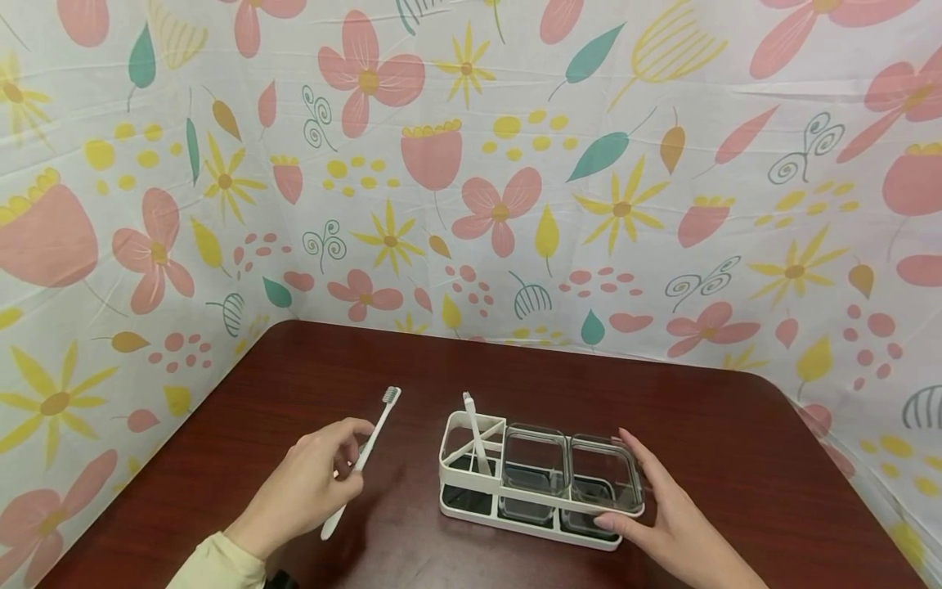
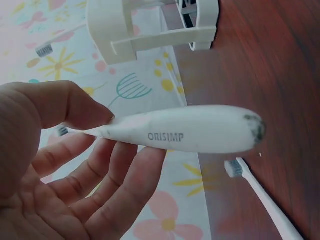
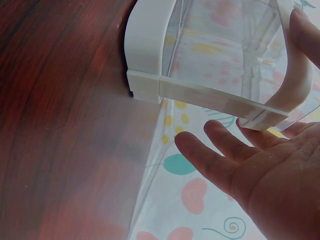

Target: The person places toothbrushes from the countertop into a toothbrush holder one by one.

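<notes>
Biggest thing here is a floral sheet filling the top half of the frame, then a dark reddish table across the bottom. A white rack sits on it, lower centre-right. Plastic or coated metal, can't tell which. I'd guess it's stiff but light enough to slide if bumped, so its end is a sane place to grab. That's where the right hand is: thumb in front, fingers behind, holding the right end between them, though the right wrist view shows some fingers hanging loose off it. The left hand, lower left of centre, has thumb and fingers pinched together on a brush.

Two clear cups fill the rack's middle and right slots; if they're glass, that's the fragile bit, so go easy there.

Small stuff: the held toothbrush tilts left of centre, bristles toward the top. Should be super light, stiff, probably a bit slick. The pinch is around the narrow part, but the fatter handle marked ORISIMP gives you more to hold. Another toothbrush leans in the rack's left compartment, and a third toothbrush shows at lower right in the left wrist view
</notes>
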Available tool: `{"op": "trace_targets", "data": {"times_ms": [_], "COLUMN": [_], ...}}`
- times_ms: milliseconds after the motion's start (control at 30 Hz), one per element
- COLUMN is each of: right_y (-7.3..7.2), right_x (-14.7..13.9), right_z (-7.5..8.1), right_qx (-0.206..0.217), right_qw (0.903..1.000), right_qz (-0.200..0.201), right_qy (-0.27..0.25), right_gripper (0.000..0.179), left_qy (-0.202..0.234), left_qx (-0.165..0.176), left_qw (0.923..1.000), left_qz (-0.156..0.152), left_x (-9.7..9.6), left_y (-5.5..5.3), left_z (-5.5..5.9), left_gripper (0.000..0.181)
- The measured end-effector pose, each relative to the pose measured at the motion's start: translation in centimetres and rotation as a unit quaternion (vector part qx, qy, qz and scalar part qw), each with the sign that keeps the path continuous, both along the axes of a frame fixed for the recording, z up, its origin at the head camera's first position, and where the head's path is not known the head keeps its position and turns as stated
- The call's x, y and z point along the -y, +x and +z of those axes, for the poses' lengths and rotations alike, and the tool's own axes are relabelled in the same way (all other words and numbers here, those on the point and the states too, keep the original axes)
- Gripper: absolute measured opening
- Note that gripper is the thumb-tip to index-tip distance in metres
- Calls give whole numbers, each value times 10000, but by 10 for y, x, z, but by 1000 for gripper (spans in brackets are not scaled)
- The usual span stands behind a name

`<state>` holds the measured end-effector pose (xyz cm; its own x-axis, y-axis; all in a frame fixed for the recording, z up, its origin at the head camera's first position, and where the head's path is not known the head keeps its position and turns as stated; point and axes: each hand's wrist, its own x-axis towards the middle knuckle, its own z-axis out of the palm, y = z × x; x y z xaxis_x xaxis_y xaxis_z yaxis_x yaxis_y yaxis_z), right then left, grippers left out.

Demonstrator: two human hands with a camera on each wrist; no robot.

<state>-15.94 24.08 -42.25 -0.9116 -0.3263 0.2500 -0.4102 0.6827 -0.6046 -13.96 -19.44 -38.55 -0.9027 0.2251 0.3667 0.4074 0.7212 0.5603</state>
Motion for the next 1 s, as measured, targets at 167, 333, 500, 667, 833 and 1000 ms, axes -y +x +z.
{"op": "trace_targets", "data": {"times_ms": [167,333,500,667,833,1000], "right_y": [0,1,2,2,1,1], "right_x": [0,-1,0,0,0,-1], "right_z": [0,-2,-1,0,0,-2], "right_qx": [81,-61,-92,-27,45,-20], "right_qw": [10000,10000,10000,10000,10000,9999], "right_qz": [-36,-20,-8,-29,-3,-98], "right_qy": [21,-12,-14,2,-40,87], "right_gripper": [103,102,102,102,103,104], "left_qy": [391,736,985,1129,1386,1786], "left_qx": [29,-177,-330,-412,-365,-109], "left_qw": [9992,9971,9946,9927,9896,9839], "left_qz": [78,88,44,55,90,-3], "left_x": [-4,-6,-8,-12,-15,-19], "left_y": [-1,-3,-4,-4,-4,-3], "left_z": [1,2,4,7,10,15], "left_gripper": [49,45,44,42,40,36]}}
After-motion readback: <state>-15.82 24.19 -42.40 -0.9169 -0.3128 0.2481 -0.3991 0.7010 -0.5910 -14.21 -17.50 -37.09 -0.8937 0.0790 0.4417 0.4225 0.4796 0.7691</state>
